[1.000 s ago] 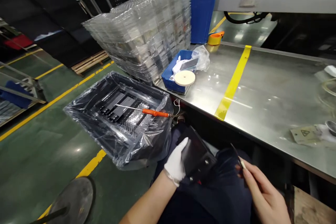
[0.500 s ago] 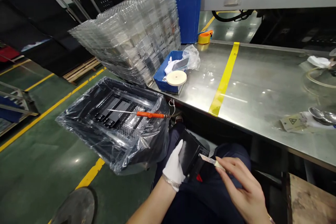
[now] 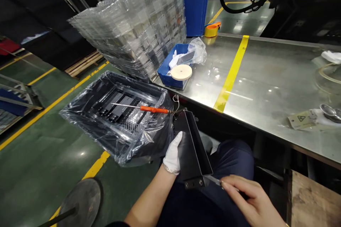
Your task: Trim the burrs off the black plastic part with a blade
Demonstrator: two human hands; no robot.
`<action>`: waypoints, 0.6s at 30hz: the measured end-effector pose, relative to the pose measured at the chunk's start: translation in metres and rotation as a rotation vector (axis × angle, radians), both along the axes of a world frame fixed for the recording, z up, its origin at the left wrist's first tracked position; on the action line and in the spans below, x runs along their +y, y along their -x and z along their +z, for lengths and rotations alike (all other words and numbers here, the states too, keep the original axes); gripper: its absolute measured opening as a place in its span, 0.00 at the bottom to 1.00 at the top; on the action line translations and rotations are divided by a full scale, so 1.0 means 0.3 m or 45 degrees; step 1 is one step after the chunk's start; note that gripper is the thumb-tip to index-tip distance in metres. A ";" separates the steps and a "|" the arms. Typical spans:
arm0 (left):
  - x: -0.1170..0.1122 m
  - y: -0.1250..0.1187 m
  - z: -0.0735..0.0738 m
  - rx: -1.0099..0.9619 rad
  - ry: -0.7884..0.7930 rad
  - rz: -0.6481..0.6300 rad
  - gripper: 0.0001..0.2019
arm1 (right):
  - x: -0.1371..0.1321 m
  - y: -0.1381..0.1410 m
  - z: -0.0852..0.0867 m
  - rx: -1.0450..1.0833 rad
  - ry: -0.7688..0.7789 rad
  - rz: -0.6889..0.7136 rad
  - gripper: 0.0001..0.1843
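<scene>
My left hand [image 3: 172, 156], in a white glove, grips the left side of a black plastic part [image 3: 188, 149] held over my lap. The part is long and box-like, with a channel along its right side and a small bracket with round holes at its near end. My bare right hand [image 3: 246, 195] is closed on a knife [image 3: 214, 180] with a slim blade. The blade's tip meets the near right corner of the black part. Most of the knife's handle is hidden by my fingers.
On my left, a plastic-lined bin [image 3: 119, 142] holds black parts, with an orange-handled screwdriver [image 3: 153, 109] across it. A metal table [image 3: 255, 88] carries a blue box [image 3: 170, 83], a cream disc [image 3: 181, 72] and tape [image 3: 211, 31]. Stacked clear trays [image 3: 135, 25] stand behind.
The black part has been turned and raised, so its long channel and near end now show. My right hand has moved the knife down to its near corner. The view has shifted slightly.
</scene>
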State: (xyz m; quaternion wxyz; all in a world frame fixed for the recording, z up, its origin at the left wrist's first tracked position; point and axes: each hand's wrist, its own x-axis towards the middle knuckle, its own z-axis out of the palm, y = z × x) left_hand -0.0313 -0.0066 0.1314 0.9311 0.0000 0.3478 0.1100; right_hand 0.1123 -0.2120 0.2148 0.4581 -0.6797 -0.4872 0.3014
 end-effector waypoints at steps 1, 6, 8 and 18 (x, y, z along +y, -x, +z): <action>0.000 -0.004 0.011 0.034 0.014 0.006 0.27 | 0.001 0.006 -0.003 0.032 0.050 0.050 0.10; 0.001 -0.017 0.053 0.131 -0.010 0.078 0.25 | -0.011 0.007 -0.023 0.081 0.077 0.075 0.11; -0.001 -0.018 0.051 0.054 0.015 0.035 0.27 | -0.015 0.008 -0.024 0.098 0.088 0.124 0.12; 0.003 -0.003 -0.019 0.020 -0.091 0.090 0.19 | -0.016 0.018 0.005 0.094 0.176 0.187 0.12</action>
